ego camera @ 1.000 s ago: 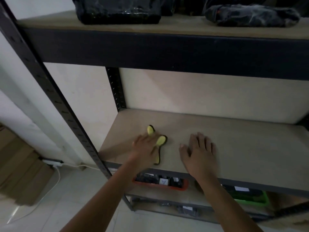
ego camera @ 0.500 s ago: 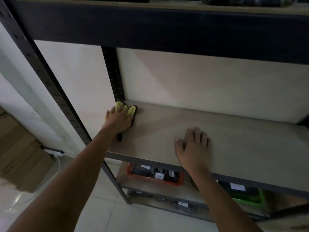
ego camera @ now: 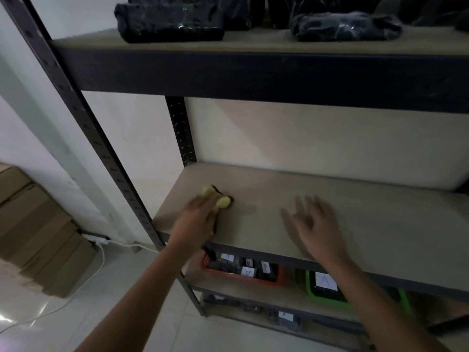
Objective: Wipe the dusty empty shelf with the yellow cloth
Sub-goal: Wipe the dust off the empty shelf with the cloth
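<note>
The empty shelf [ego camera: 355,212] is a pale wooden board in a dark metal rack. My left hand [ego camera: 196,217] presses the yellow cloth [ego camera: 220,201] flat on the board's left part, near the front edge; yellow patches with a dark rim show past my fingers, and most of the cloth is hidden under the hand. My right hand [ego camera: 317,224] hovers blurred over the middle of the board, fingers spread, with nothing in it.
A dark upright post [ego camera: 181,130] stands at the shelf's back left corner. Black wrapped bundles [ego camera: 168,20] lie on the shelf above. Below are an orange bin [ego camera: 276,280] and a green bin [ego camera: 312,293]. Cardboard boxes [ego camera: 33,232] are stacked on the floor at left.
My left hand has slid the cloth from the back left corner toward the front of the shelf. My right hand has lifted off the board.
</note>
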